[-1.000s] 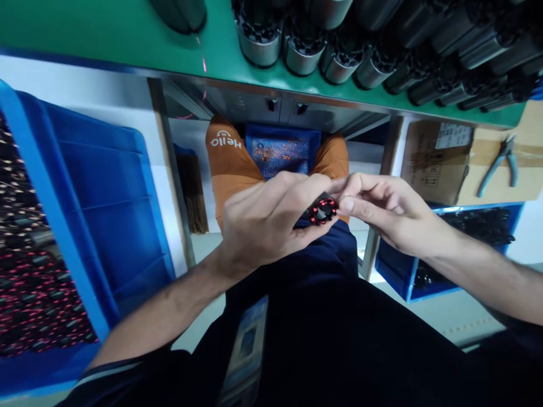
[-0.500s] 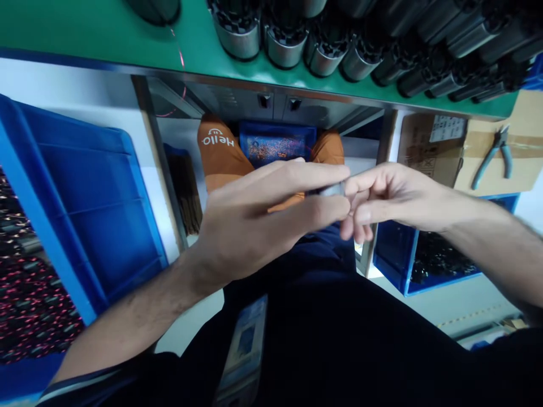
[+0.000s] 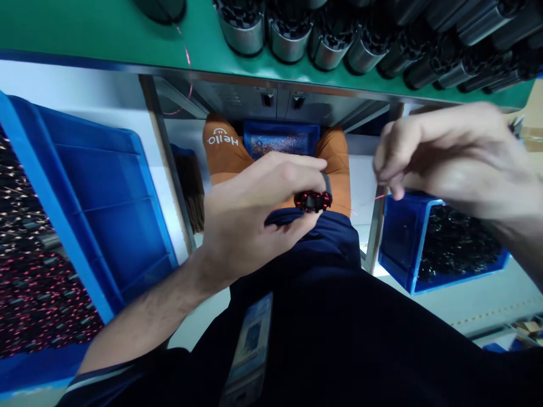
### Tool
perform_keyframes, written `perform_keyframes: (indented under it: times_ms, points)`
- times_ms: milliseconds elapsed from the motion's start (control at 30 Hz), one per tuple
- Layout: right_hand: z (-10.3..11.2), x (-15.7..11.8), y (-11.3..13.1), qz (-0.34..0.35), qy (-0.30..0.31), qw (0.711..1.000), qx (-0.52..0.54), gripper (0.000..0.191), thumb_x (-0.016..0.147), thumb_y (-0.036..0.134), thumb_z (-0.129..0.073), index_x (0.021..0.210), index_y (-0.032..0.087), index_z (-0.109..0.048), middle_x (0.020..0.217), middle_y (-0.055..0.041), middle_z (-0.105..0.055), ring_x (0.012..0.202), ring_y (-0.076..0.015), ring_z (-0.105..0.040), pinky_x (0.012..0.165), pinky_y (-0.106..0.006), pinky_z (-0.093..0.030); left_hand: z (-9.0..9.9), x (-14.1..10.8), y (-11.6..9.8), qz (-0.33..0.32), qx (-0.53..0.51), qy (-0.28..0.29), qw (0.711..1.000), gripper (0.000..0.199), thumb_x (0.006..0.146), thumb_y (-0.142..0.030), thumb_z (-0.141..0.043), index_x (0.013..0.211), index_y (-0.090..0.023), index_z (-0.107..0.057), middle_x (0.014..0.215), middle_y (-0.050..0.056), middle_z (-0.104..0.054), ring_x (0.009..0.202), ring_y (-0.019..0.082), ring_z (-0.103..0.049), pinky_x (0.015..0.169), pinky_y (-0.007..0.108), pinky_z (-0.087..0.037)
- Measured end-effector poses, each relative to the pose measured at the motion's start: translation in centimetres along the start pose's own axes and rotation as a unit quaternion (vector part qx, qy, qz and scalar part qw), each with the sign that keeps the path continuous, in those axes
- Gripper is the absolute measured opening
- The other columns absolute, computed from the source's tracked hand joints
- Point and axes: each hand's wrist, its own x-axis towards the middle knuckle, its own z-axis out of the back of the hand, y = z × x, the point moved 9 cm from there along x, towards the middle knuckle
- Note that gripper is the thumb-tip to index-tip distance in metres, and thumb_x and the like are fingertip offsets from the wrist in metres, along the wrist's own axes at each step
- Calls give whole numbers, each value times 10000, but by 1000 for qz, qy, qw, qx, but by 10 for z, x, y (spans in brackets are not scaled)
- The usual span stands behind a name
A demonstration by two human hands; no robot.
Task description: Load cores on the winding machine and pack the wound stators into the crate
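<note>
My left hand (image 3: 258, 220) holds a round motor part (image 3: 314, 200) between thumb and fingers, over my lap. The part has a grey metal ring outside and a black core with red wire windings facing me. Off to the right, my right hand (image 3: 449, 164) is raised, its fingertips pinched together on a thin red wire (image 3: 379, 196). The wire shows in short pieces between the two hands, and it cannot be made out all the way along.
Rows of metal cylinders (image 3: 291, 42) line the green table (image 3: 93, 39). A blue crate (image 3: 123, 209) and wire-wound parts (image 3: 38, 294) lie left. A blue bin (image 3: 399, 243) of black pieces stands right. A blue tray (image 3: 282, 133) sits between my knees.
My right hand has moved away from my left, to the right and up, and now pinches the wire. The left hand has turned, so the motor part's wound face shows.
</note>
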Motion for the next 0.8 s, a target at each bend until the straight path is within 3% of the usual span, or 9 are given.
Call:
perform_keyframes:
  times_ms: [100, 200, 333, 433, 500, 567, 633, 733, 800]
  points:
    - [-25, -2, -39, -160, 102, 977, 100, 651, 790, 846, -1071, 830, 214, -920, 740, -44, -832, 617, -169, -767, 524, -283, -587, 3, 0, -3, -38, 33, -20, 999, 70, 1176, -285, -781, 1143, -339, -810, 1396, -32, -920, 1251, 227, -919, 1120, 413, -790]
    - [-51, -9, -48, -199, 167, 955, 144, 611, 832, 801, -1069, 853, 212, -909, 681, 8, -793, 484, -115, -675, 433, -234, -502, -7, 2, 0, -35, -1, 21, 999, 54, 1169, -411, -801, 1128, -376, -802, 1259, -66, -915, 1234, 249, -930, 1170, 470, -789]
    - [-48, -10, -26, -101, 98, 989, -38, 592, 1011, 759, -925, 793, 229, -777, 660, 37, -705, 551, -102, -650, 482, -241, -498, -12, 2, 2, 0, 25, 32, 999, 240, 1015, -294, -897, 1232, -336, -802, 1224, -22, -910, 1186, 282, -935, 1155, 475, -788]
    - [-35, -14, 0, -29, 47, 982, -183, 519, 1070, 543, -885, 693, 244, -689, 630, 33, -600, 657, -108, -654, 557, -253, -472, -16, -5, 13, 82, -32, 52, 995, 362, 911, -155, -842, 1254, -263, -800, 1126, -20, -921, 992, 211, -927, 966, 328, -797]
    - [-24, -14, 12, -4, 31, 982, -188, 411, 1011, 384, -938, 699, 237, -715, 637, 44, -622, 650, -82, -624, 567, -241, -445, -15, -9, 19, 118, -75, 46, 989, 363, 925, -151, -874, 1259, -268, -792, 1126, -33, -920, 977, 191, -920, 912, 304, -786]
    - [-8, -13, 11, -18, 6, 992, -126, 336, 962, 367, -998, 763, 220, -771, 709, 44, -716, 646, -65, -627, 575, -216, -472, -3, -9, 12, 68, -43, -1, 997, 320, 990, -169, -888, 1267, -293, -787, 1202, -19, -923, 1102, 220, -925, 975, 354, -794]
    - [-2, -11, -6, -93, 10, 995, -14, 407, 964, 518, -1025, 830, 193, -821, 818, 12, -803, 675, -77, -691, 594, -193, -549, 5, -10, 0, -12, 22, -40, 999, 244, 1068, -160, -853, 1244, -317, -792, 1295, -14, -925, 1179, 219, -920, 1046, 378, -798]
    - [-28, -15, -37, -210, 114, 963, 123, 538, 944, 711, -1018, 953, 182, -916, 917, -60, -885, 712, -160, -814, 549, -216, -633, 8, -8, -16, -115, 87, -57, 988, 182, 1147, -149, -787, 1165, -329, -809, 1354, -47, -927, 1222, 210, -931, 1161, 401, -793]
    - [-52, -20, -47, -250, 187, 934, 172, 519, 924, 701, -1039, 1012, 199, -945, 849, -60, -884, 600, -175, -797, 443, -222, -582, 3, -6, -24, -171, 86, -28, 981, 211, 1154, -146, -771, 1145, -353, -810, 1340, -87, -925, 1286, 222, -926, 1181, 408, -792]
